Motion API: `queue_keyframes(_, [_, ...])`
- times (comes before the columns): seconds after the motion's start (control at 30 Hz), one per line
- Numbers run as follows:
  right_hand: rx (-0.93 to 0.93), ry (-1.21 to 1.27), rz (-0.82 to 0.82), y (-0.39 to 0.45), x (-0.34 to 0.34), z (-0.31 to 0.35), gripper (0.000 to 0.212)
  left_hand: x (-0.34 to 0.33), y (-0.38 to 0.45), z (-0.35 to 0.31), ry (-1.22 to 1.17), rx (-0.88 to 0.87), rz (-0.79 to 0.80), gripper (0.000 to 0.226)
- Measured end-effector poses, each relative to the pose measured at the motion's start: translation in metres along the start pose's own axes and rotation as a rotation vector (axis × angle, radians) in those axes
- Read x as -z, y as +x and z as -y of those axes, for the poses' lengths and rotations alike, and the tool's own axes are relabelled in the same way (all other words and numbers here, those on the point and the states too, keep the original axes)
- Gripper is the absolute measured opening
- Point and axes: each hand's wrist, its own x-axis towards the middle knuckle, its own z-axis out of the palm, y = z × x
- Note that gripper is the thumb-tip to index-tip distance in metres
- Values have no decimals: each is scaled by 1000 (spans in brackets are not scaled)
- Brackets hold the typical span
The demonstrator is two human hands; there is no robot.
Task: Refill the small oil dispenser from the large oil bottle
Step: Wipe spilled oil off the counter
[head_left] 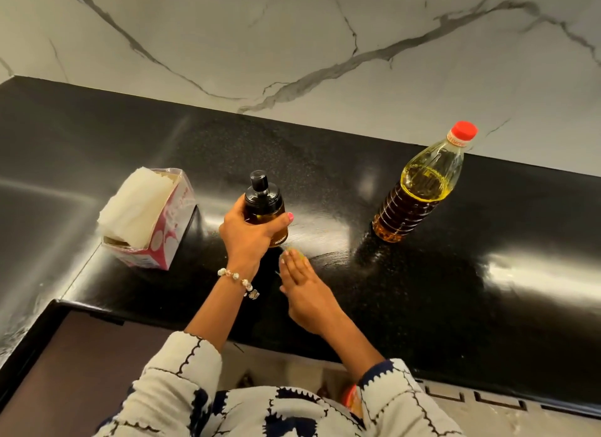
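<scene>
Head view: left hand [252,233] wrapped round small amber glass oil dispenser [265,209] with black pump cap at frame centre, above glossy black worktop [422,290]; right hand [304,292] flat, fingers straight, just below it; large red-capped clear plastic oil bottle [419,189] upright, centre right, well apart.

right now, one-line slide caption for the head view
Left hand grips the small oil dispenser; capped large oil bottle stands on the black counter.
</scene>
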Motion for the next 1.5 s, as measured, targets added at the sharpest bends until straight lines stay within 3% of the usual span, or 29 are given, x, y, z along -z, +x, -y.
queue_keyframes(0.1, [-62, -28, -22, -21, 6, -39, 62, 0, -3, 2, 9, -1, 14, 49])
queue_keyframes(0.2, [-382, -4, -132, -38, 15, -72, 61, 6, -6, 0, 22, -6, 24, 49])
queue_keyframes(0.3, [-613, -28, -220, -25, 11, -55, 60, 15, -5, -2, 19, -12, 21, 50])
queue_keyframes(0.47, [-327, -32, -92, 21, 11, -26, 59, 33, 0, 1, 28, -5, -18, 50])
queue_keyframes(0.63, [-397, -20, -65, 82, 18, -23, 61, 44, 5, 3, 24, -9, -62, 48])
queue_keyframes(0.8, [77, 29, 23, 82, -7, 53, 51, 46, 16, -3, 9, -36, -94, 50])
queue_keyframes(0.93, [157, -30, 96, 56, -5, 39, 59, 41, 20, -2, -2, -30, -37, 46])
queue_keyframes(1.0, [59, 2, 62, 38, 6, 5, 58, 34, 21, 1, -20, -9, 1, 46])
queue_keyframes(1.17, [-474, 126, -106, -22, 23, -73, 54, 15, 17, 14, -12, 1, 105, 50])
queue_keyframes(1.33, [-960, 89, -239, -42, 13, -70, 56, 2, 16, 22, 45, -38, 176, 55])
queue_keyframes(1.4, [-1000, 101, -221, -24, 8, -46, 58, -4, 19, 21, 77, -78, 211, 56])
queue_keyframes(1.5, [-711, 50, -203, 7, -12, -3, 65, -14, 24, 14, 118, -126, 259, 51])
